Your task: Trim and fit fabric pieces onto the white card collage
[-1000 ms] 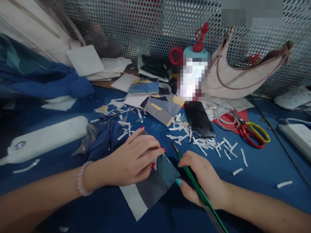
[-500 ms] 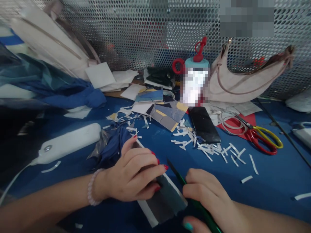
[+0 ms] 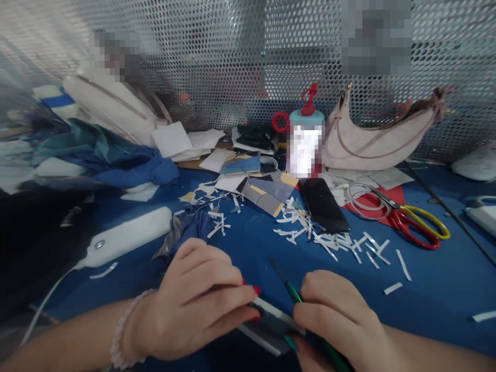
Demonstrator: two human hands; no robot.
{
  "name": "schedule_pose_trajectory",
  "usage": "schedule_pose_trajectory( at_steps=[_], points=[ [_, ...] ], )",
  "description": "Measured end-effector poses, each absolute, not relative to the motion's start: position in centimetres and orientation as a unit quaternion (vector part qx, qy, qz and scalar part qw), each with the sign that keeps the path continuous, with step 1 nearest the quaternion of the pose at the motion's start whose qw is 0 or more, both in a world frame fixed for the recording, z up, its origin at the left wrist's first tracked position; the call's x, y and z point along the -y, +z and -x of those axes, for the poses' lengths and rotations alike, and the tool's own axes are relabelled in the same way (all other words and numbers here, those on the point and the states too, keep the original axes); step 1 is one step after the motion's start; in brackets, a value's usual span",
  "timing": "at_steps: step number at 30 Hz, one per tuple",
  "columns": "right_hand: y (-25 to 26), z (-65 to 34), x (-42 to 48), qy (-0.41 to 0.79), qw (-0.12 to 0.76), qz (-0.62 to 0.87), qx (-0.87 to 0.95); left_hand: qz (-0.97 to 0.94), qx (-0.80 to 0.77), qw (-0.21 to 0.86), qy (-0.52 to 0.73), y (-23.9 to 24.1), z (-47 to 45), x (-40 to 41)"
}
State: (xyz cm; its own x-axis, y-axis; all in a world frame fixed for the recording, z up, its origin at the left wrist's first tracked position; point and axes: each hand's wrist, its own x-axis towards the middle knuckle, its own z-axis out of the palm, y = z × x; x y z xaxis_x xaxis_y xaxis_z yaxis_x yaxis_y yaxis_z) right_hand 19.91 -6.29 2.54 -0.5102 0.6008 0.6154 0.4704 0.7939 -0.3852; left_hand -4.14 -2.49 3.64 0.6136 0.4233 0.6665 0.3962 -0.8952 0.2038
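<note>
At six o'clock, nearest the camera, the left hand [image 3: 194, 305] lies over the dark patchwork piece [image 3: 271, 324] on the blue table [image 3: 426, 289], fingers and thumb clamping it down. Just to its right, the right hand [image 3: 341, 323] is closed around the green-handled blade [image 3: 293, 295], with the tip pointing to eleven o'clock beside the piece's white edge. The piece looks to be mid-trim, since its pale border is not yet off. Many white slivers [image 3: 333, 240] lie toward one o'clock, which suggests a good deal of cutting is already done. Beyond them are a black phone [image 3: 323, 205] and red-and-yellow scissors [image 3: 418, 227]. At twelve o'clock, a pile of similar pieces [image 3: 263, 191] sits before the perforated screen [image 3: 232, 51].
</note>
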Motion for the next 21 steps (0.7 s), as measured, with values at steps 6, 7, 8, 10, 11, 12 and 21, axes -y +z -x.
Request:
schedule_pose_trajectory(
  at_steps=[6,7,8,10,11,12,21],
  points=[
    [2.8,-19.8,6.6,0.057,0.388,0.276,0.878,-0.894,-0.251,0.013,0.37,5.5,3.9,3.4],
    [2.8,-19.8,6.7,0.058,0.387,0.27,0.88,-0.885,-0.253,0.008,0.392,5.6,3.9,3.5],
    [2.8,-19.8,6.7,0.061,0.388,0.267,0.88,-0.885,-0.252,0.006,0.392,5.6,3.9,3.5],
    [2.8,-19.7,6.8,0.068,0.392,0.264,0.879,-0.898,-0.242,0.005,0.368,5.4,4.0,3.5],
    [2.8,-19.7,6.8,0.072,0.393,0.262,0.878,-0.904,-0.236,0.004,0.355,5.3,4.1,3.5],
    [2.8,-19.7,6.9,0.074,0.394,0.259,0.879,-0.906,-0.232,0.0,0.355,5.0,4.2,3.5],
    [3.2,-20.5,6.1,0.06,0.404,0.28,0.869,-0.901,-0.207,-0.108,0.365,4.2,4.4,2.6]
  ],
)
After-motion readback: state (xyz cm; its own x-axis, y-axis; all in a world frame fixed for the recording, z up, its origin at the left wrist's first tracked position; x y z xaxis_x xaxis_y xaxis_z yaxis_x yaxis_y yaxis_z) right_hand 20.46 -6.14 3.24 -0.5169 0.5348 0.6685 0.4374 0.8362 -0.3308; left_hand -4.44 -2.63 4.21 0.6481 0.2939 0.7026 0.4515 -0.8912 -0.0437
